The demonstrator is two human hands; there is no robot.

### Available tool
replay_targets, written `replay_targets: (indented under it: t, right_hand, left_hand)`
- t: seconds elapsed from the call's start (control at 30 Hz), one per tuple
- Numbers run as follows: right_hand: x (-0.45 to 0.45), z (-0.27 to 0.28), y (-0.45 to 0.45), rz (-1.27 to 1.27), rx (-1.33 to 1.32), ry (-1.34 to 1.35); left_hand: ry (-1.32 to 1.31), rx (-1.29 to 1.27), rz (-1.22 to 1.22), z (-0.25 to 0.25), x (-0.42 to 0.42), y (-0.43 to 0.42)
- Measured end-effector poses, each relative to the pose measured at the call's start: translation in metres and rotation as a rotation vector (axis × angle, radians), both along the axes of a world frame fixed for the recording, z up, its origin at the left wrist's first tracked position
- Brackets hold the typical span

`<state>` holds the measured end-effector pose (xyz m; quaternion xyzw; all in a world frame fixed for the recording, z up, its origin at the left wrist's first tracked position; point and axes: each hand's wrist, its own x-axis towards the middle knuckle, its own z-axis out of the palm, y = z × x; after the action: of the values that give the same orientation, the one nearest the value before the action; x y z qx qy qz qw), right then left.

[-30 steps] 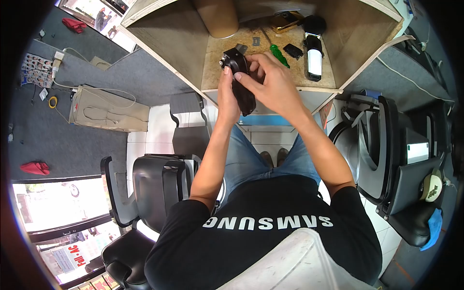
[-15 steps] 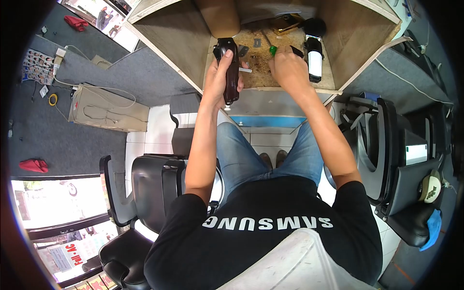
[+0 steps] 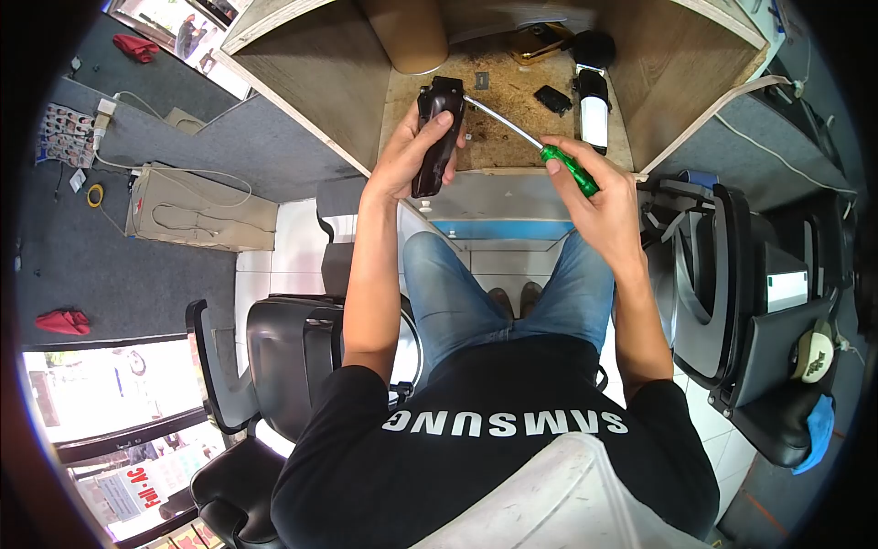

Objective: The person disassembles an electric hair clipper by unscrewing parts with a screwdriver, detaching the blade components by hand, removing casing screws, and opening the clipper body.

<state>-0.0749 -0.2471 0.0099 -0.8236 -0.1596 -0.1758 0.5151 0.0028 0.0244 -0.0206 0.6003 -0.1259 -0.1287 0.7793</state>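
Note:
Wrapped round a dark hair clipper [image 3: 439, 137], my left hand [image 3: 402, 160] has its thumb lying on the clipper's face. My right hand [image 3: 599, 188] is closed on the green handle of a screwdriver [image 3: 569, 170]. The screwdriver's metal shaft points up and left, its tip at the clipper's head or right beside it; exact contact is too small to tell. On the wooden shelf lie a small grey metal plate [image 3: 482, 80], a small black part [image 3: 552, 99] and a black and white clipper [image 3: 593, 114].
A brown cylinder [image 3: 407, 41] and a gold-coloured clipper [image 3: 540, 41] are at the back of the shelf. Wooden side walls [image 3: 311, 96] flank it. Black chairs [image 3: 293, 357] stand left and right. A cardboard box [image 3: 206, 206] is at the left.
My right hand has left the clipper, picked the green screwdriver up from the shelf and brought its tip to the clipper's head. My left hand has tilted the clipper more upright.

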Motion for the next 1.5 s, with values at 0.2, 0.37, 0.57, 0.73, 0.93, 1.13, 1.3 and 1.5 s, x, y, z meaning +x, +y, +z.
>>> replay_targets:
  t: [0.2,0.37,0.57,0.73,0.93,1.13,1.3,1.5]
  right_hand:
    - [0.008,-0.006,0.002,0.018,0.006,-0.021]
    - [0.008,-0.008,0.003,0.002,-0.011,-0.018]
    - [0.008,-0.011,-0.007,0.014,-0.023,0.067]
    - [0.021,0.016,-0.041,0.366,0.565,0.832]
    - [0.019,0.007,-0.030,0.202,0.145,0.370]
    - [0.003,0.006,-0.011,-0.107,-0.592,-0.264]
    - [0.008,0.015,-0.008,-0.168,-0.459,0.125]
    - [0.009,0.013,-0.013,-0.095,-0.518,-0.186]
  left_hand:
    - [-0.004,0.047,0.018,0.003,-0.003,-0.005]
    - [0.003,0.076,0.039,0.002,-0.003,-0.005]
    - [-0.010,0.238,0.078,0.019,-0.008,-0.016]
    - [-0.033,0.351,0.021,0.025,-0.006,-0.019]
    - [-0.013,0.518,-0.002,0.030,-0.001,-0.021]
    - [-0.051,0.513,-0.004,0.031,0.000,-0.026]
    - [-0.017,0.555,0.002,0.033,-0.001,-0.026]
    - [0.004,0.529,0.004,0.030,0.003,-0.026]
